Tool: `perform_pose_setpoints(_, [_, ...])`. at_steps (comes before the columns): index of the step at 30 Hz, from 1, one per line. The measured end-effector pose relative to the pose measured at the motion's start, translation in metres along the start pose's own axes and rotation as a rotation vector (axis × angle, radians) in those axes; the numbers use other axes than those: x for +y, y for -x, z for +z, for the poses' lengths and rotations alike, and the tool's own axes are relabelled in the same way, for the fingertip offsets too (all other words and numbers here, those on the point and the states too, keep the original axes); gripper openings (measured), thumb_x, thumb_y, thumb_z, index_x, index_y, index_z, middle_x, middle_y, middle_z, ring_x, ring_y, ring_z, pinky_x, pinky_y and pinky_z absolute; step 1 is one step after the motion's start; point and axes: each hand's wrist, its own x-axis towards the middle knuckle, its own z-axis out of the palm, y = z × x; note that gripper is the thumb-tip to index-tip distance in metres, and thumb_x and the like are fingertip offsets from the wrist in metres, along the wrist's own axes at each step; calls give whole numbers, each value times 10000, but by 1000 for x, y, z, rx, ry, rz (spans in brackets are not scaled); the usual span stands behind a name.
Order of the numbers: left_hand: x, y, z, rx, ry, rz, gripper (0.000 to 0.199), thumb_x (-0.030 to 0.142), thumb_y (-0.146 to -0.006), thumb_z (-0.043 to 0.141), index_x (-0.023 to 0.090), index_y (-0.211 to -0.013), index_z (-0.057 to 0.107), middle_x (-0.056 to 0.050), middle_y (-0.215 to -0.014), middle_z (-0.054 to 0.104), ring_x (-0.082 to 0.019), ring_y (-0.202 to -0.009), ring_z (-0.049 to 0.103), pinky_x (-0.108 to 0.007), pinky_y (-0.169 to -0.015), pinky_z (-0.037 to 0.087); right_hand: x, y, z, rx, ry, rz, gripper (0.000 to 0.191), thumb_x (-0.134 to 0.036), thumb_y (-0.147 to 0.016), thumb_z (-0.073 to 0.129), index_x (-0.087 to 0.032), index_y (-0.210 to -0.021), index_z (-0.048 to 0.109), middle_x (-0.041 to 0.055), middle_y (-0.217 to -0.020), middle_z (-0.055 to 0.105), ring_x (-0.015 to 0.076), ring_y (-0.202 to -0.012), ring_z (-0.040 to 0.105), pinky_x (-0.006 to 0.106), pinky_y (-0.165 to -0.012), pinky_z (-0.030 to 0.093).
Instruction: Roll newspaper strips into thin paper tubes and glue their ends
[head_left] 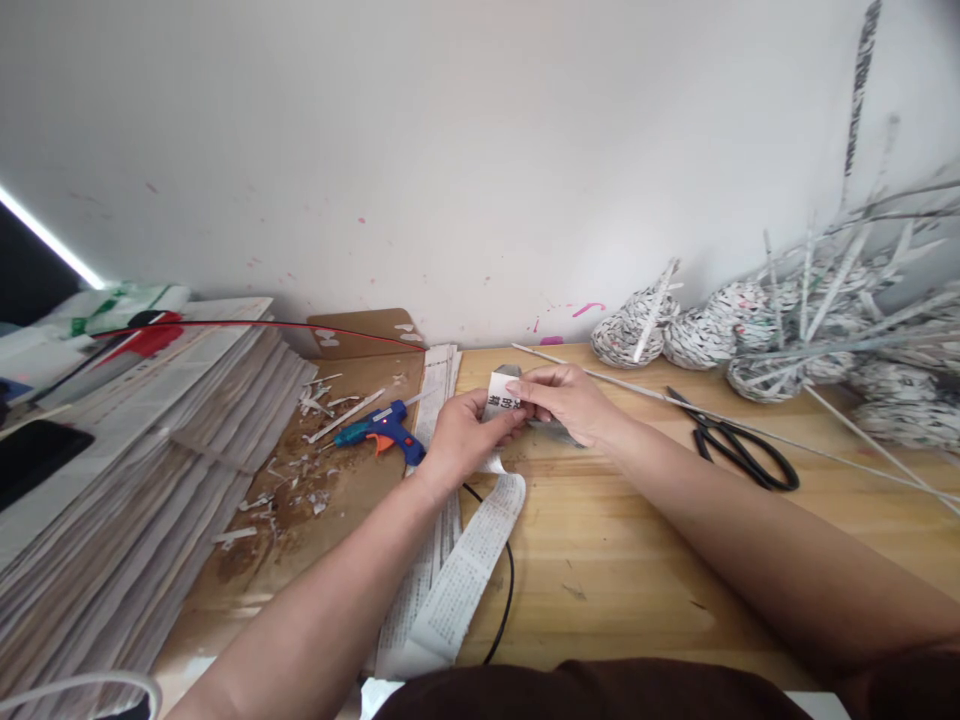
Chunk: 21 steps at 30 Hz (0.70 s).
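Note:
A long strip of newspaper (480,545) runs from the table's front edge up to my two hands. My left hand (469,432) is closed on its upper end, thumb on top. Opposite it, my right hand (559,400) pinches the same end between thumb and fingers, where large black print shows. The fingertips nearly meet, and part of the paper is hidden behind them. Just left of my left hand lies a blue hot glue gun (382,428) with an orange trigger. Beneath the held strip is a stack of more newspaper strips (442,385).
Tall newspaper stacks (172,440) fill the left, with a dark phone (41,460) on top. Paper scraps litter the brown cardboard (277,520). Black scissors (735,440), thin paper rods (750,430) and woven paper balls (701,338) lie to the right. A black cable (511,590) curves nearby.

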Motion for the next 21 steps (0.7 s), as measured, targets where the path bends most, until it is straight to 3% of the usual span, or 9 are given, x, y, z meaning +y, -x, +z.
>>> perform_pose_setpoints(10, [2,0,-1,13,-13,-30,278,399,-727,711,143,-835,699,-58,-760,709,-150,-649,644,-248,-606,510,1,-1,-4,-45,-10,8,290,-411,-729,729,-126,-779,730,-1,-535,566,62,-460,438,195,-399,271])
perform_pose_setpoints(21, [0,-1,0,11,-12,-18,266,367,-726,707,134,-853,683,-55,-767,705,-147,-664,645,-242,-618,519,0,-3,-5,-46,-133,94,260,-371,-692,758,-120,-744,722,-3,-496,571,48,-404,428,183,-363,248])
